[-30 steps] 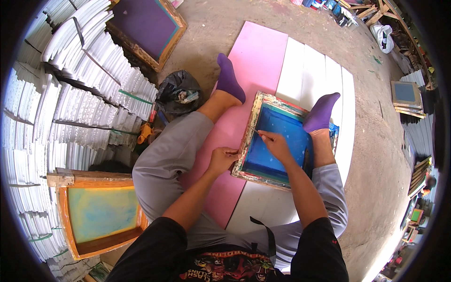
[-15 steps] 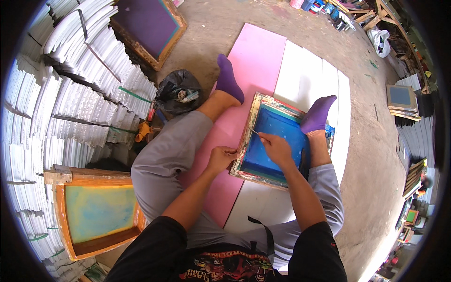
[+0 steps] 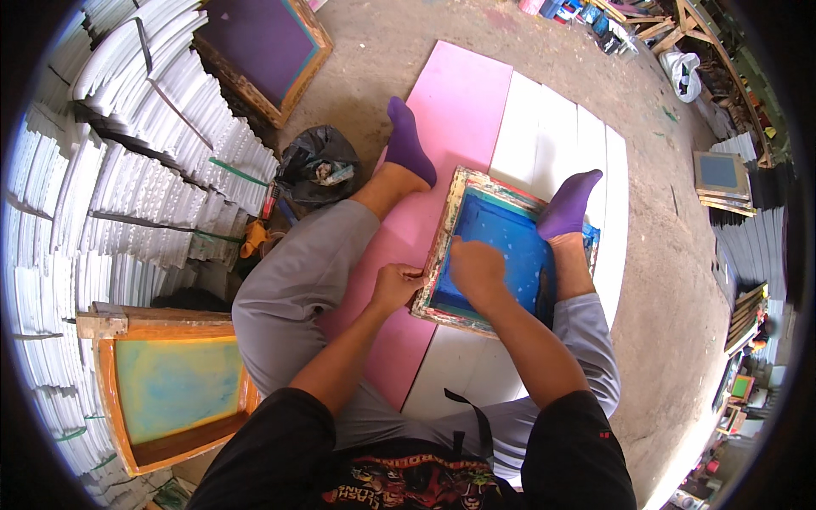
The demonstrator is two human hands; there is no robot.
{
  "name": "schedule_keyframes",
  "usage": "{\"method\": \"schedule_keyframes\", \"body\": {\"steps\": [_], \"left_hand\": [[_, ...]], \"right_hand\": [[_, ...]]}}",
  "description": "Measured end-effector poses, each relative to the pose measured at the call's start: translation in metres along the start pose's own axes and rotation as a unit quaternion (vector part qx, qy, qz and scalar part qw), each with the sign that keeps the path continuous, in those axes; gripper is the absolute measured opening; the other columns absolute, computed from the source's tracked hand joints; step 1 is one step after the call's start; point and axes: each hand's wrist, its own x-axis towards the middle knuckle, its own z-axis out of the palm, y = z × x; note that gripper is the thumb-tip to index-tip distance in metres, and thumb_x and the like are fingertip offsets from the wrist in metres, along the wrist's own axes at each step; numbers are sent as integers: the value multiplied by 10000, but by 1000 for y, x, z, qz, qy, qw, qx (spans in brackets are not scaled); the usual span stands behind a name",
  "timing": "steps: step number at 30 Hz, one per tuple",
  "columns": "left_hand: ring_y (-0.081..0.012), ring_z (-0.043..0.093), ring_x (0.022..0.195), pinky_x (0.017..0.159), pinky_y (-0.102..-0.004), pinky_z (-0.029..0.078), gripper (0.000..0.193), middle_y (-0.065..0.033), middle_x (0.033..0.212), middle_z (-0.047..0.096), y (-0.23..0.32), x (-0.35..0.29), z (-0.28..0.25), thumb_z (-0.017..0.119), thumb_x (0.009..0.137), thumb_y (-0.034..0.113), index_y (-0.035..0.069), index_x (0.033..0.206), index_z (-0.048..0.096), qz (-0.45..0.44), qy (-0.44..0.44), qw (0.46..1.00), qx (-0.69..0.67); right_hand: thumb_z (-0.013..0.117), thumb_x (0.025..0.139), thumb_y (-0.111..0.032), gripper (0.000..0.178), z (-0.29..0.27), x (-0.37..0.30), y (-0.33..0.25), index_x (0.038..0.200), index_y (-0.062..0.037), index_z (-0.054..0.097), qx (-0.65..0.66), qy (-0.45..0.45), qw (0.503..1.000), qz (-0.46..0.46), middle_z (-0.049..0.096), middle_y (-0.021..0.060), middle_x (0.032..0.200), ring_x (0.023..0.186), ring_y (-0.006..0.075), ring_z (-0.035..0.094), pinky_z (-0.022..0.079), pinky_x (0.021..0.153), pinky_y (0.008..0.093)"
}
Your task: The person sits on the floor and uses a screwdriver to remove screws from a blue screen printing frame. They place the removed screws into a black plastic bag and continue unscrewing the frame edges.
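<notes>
A silkscreen frame (image 3: 438, 246) with paint-crusted wooden sides and blue mesh (image 3: 510, 246) lies before me across pink and white boards. My left hand (image 3: 395, 287) pinches its left side between thumb and fingers. Over the left part of the mesh, my right hand (image 3: 478, 270) is closed, with the knuckles up. Half a second ago a thin stick stuck out of its grip; the hand now hides it. Small pale spots dot the blue mesh. My right foot in a purple sock (image 3: 571, 204) rests at the frame's right side, beside a dark patch I cannot make out.
Tall stacks of white sheets (image 3: 144, 170) line the left. A black plastic bag (image 3: 319, 166) stands past my left knee. An orange-sided screen frame (image 3: 178, 382) leans at lower left, and a purple-meshed one (image 3: 263, 51) lies farther off. The pink board (image 3: 459, 93) extends under my left foot.
My right hand has moved left and slightly down over the mesh, and the thin stick has gone out of sight. The left hand keeps its hold on the frame's side.
</notes>
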Motion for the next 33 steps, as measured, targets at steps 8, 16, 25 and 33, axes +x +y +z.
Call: {"method": "schedule_keyframes", "body": {"steps": [8, 16, 25, 33], "left_hand": [[-141, 731, 728, 666, -284, 587, 268, -142, 881, 793, 11, -4, -1, 843, 845, 83, -59, 1063, 783, -5, 31, 999, 15], [-143, 724, 678, 581, -284, 583, 289, -141, 865, 784, 6, -2, -4, 834, 862, 99, -78, 1081, 770, 4, 21, 1000, -5], [-143, 727, 687, 601, -291, 590, 306, -136, 876, 784, 11, -2, -3, 833, 863, 104, -74, 1103, 767, -13, 2, 1000, -5], [-129, 715, 760, 680, -284, 584, 280, -112, 918, 786, 19, -5, -10, 855, 852, 107, -61, 1062, 777, -63, -9, 997, -33]], "right_hand": [[593, 1014, -250, 346, 53, 11, 63, 1284, -72, 717, 424, 11, 906, 9, 756, 207, 1082, 1010, 389, 733, 576, 854, 459], [670, 1014, -290, 393, 88, 16, 78, 1349, -85, 686, 476, 56, 878, 7, 720, 62, 847, 672, 157, 630, 530, 672, 329], [629, 1047, -316, 351, 109, 32, 92, 1362, -182, 707, 542, 52, 838, -44, 540, -15, 689, 521, 66, 401, 308, 442, 255], [605, 1058, -276, 335, 44, 16, 76, 1341, -136, 717, 668, -177, 708, 145, 618, 17, 773, 518, 87, 467, 381, 458, 274]]}}
